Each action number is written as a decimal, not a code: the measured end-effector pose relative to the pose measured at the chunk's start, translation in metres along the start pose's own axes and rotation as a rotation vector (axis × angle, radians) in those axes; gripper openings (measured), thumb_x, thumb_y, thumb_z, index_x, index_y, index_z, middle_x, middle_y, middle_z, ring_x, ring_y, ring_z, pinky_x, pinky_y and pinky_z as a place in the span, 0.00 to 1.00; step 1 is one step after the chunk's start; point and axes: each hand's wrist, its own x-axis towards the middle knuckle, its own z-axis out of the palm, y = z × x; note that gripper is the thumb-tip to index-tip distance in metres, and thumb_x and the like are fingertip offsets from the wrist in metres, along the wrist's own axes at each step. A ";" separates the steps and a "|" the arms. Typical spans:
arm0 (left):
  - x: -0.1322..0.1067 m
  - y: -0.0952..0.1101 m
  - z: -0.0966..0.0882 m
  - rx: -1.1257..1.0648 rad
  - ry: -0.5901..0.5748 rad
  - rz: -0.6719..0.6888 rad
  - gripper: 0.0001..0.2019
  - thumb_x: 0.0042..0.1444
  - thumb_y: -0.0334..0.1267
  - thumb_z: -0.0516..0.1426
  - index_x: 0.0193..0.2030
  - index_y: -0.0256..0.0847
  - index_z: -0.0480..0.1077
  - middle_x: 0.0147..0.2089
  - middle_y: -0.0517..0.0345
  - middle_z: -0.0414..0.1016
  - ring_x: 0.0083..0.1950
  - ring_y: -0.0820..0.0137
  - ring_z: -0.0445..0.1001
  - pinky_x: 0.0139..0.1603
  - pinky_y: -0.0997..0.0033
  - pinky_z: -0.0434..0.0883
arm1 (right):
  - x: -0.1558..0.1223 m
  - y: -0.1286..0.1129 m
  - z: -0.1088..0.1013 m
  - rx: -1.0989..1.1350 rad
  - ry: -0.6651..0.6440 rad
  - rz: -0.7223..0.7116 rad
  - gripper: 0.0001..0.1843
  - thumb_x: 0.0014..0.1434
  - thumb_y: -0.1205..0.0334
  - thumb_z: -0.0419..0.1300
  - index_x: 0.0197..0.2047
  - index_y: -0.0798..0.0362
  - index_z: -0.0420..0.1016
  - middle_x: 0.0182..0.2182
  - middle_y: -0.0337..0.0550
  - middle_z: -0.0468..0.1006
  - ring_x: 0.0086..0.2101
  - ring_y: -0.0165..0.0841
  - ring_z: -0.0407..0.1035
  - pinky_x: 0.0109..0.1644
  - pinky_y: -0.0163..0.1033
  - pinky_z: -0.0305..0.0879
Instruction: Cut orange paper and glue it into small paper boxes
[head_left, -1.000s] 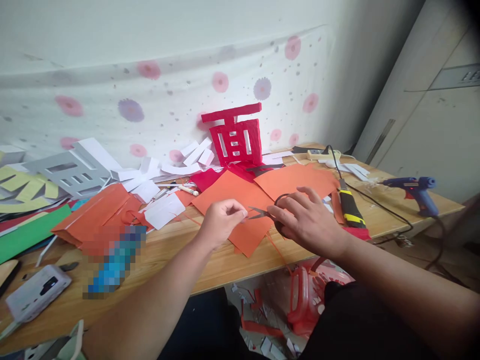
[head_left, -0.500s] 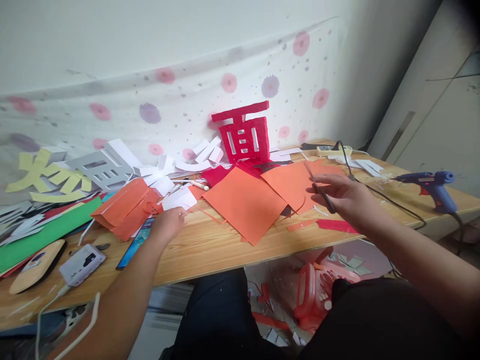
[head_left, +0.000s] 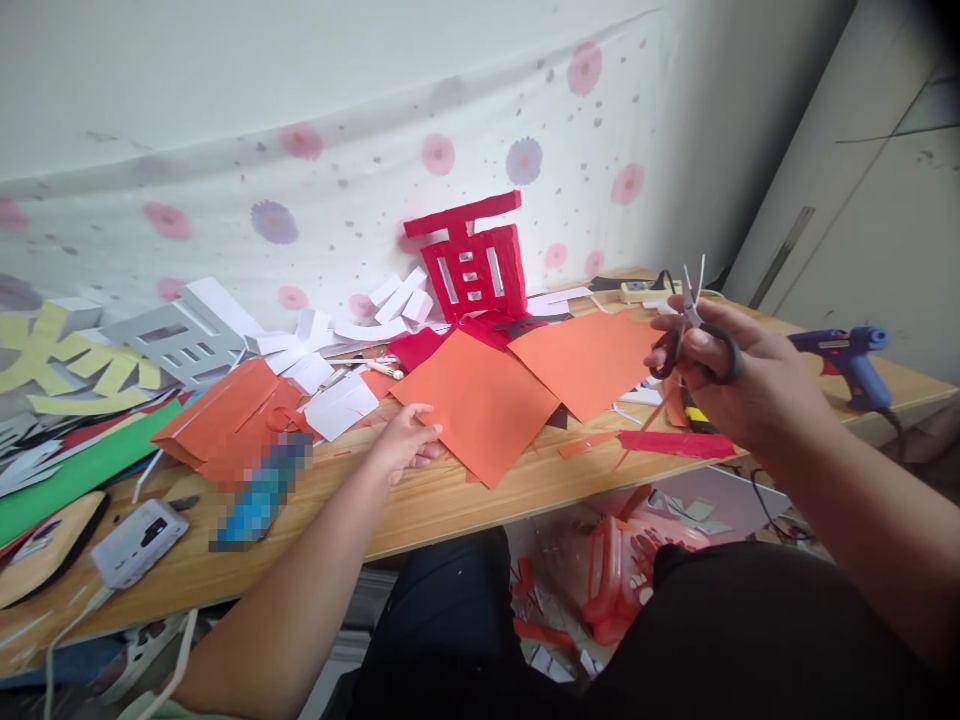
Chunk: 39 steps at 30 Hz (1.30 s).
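Observation:
My left hand (head_left: 407, 440) is at the lower left edge of a square orange paper sheet (head_left: 487, 410), its fingers apart and touching or just over the edge; I cannot make out a grip. My right hand (head_left: 720, 370) is raised over the right side of the table, holding small dark-handled scissors (head_left: 697, 335) by the finger loops. Their blades are spread and point upward. A second orange sheet (head_left: 589, 365) lies below and left of the scissors, partly under the first. A folded orange paper piece (head_left: 225, 415) rests left of my left hand.
A red cut-out character (head_left: 472, 260) stands against the patterned wall cover. Grey (head_left: 184, 340) and yellow (head_left: 75, 360) characters lean at left. A blue glue gun (head_left: 851, 355) stands at right. White paper scraps, a red strip (head_left: 675, 445) and a power bank-like device (head_left: 139, 540) lie on the wooden table.
My left hand has moved right to the orange sheet, its fingers loosening. My right hand has turned and lifted the scissors, their blades now spread upward. The whole view has shifted slightly.

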 end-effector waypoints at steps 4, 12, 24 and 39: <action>0.008 -0.002 0.013 -0.169 0.101 0.063 0.17 0.47 0.38 0.64 0.43 0.43 0.66 0.33 0.60 0.73 0.24 0.76 0.72 0.26 0.76 0.70 | 0.003 0.005 0.002 0.249 -0.022 0.078 0.20 0.56 0.52 0.62 0.52 0.41 0.70 0.49 0.46 0.73 0.37 0.40 0.74 0.46 0.53 0.70; 0.019 0.002 0.021 -0.413 0.351 0.182 0.07 0.54 0.39 0.57 0.40 0.45 0.63 0.43 0.51 0.76 0.45 0.64 0.77 0.44 0.63 0.74 | 0.004 0.001 0.027 0.399 -0.196 0.078 0.31 0.58 0.40 0.57 0.63 0.37 0.59 0.50 0.43 0.72 0.41 0.39 0.75 0.54 0.58 0.68; -0.072 0.045 0.094 -0.034 -0.127 0.750 0.17 0.51 0.45 0.63 0.45 0.43 0.66 0.51 0.49 0.73 0.53 0.61 0.71 0.56 0.59 0.65 | -0.008 -0.016 0.080 0.434 -0.419 0.078 0.38 0.59 0.33 0.50 0.67 0.40 0.50 0.54 0.51 0.70 0.45 0.43 0.75 0.51 0.54 0.68; -0.098 0.033 0.122 -0.089 0.142 0.797 0.10 0.63 0.43 0.49 0.33 0.44 0.65 0.33 0.55 0.73 0.37 0.68 0.72 0.41 0.66 0.69 | -0.034 -0.010 0.141 0.525 -0.505 0.196 0.34 0.57 0.38 0.57 0.63 0.42 0.60 0.60 0.51 0.63 0.55 0.47 0.68 0.55 0.54 0.67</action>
